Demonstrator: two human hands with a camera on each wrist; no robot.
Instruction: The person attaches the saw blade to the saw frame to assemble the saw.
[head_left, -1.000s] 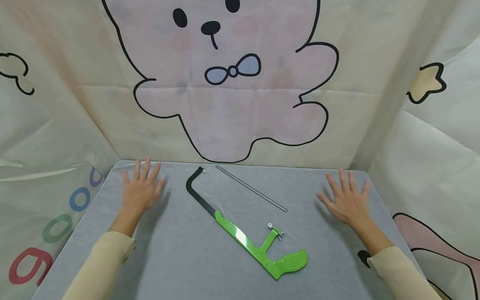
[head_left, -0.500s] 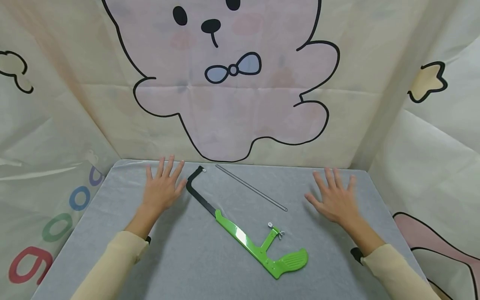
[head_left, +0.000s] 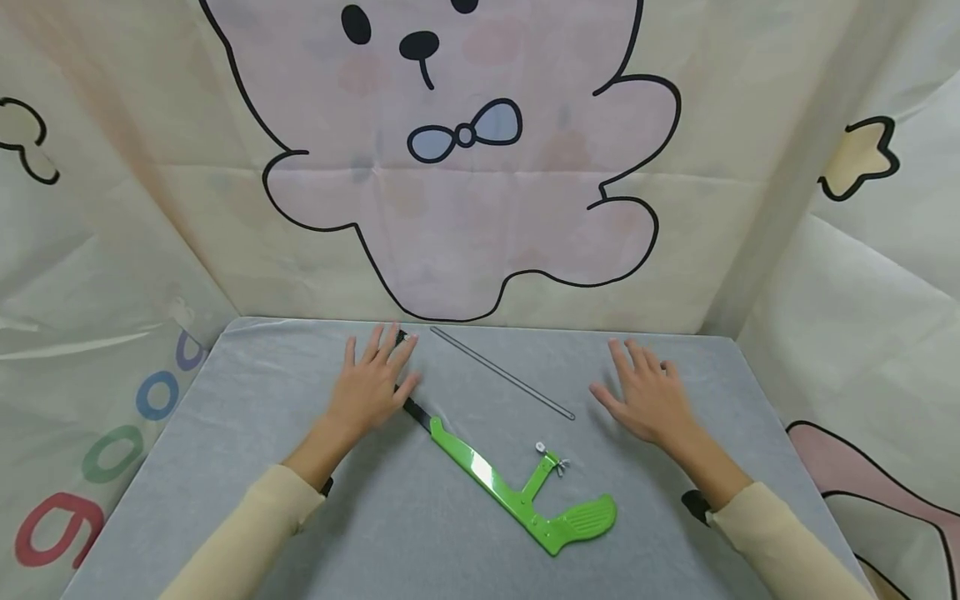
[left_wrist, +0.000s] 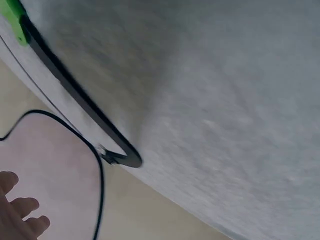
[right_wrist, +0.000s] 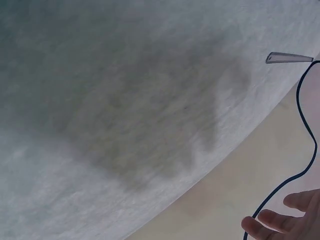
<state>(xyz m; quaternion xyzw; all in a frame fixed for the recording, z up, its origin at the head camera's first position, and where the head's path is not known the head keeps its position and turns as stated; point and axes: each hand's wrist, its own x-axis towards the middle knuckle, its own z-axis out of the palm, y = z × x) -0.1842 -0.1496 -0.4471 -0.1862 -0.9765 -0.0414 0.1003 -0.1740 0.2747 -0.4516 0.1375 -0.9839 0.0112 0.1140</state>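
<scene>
Over the saw frame (head_left: 483, 476), the left hand (head_left: 367, 392) spreads empty fingers; right of the frame, so does the right hand (head_left: 651, 402). Gripping mid-frame seems steadiest.

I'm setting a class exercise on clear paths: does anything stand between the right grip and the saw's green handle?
Nothing visible does: only tabletop shows between the right grip and the green handle. The thin strip lies off to the left.

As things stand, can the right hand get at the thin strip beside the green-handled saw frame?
Probably yes: the right hand holds nothing, and only grey cloth shows between it and the thin strip.
</scene>
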